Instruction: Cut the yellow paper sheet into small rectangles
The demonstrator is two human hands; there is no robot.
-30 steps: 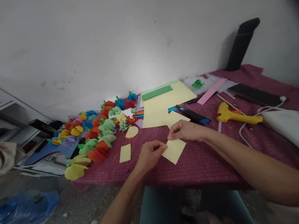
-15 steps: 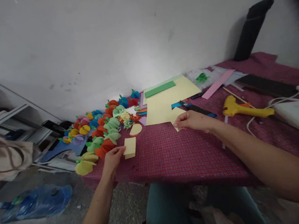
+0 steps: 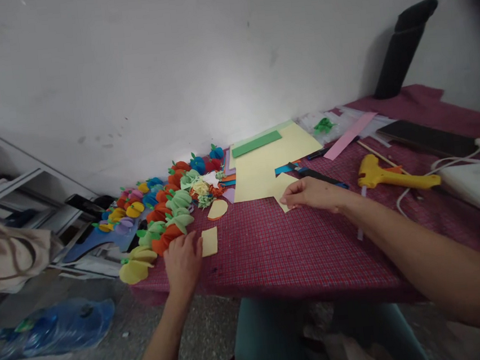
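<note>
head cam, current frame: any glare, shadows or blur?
Head view: diffuse bright patch on the wall; soft shadow left of the black upright object; black vignette, upper right corner; fine detail slightly soft, but left hand and right hand readable.

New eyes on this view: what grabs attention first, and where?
First, the colourful pumpkin-like ornaments crowding the left end of the table. Next, the yellow glue gun lying towards the right. The large pale-yellow paper at back centre also stands out, with the right hand close by its front edge.
</note>
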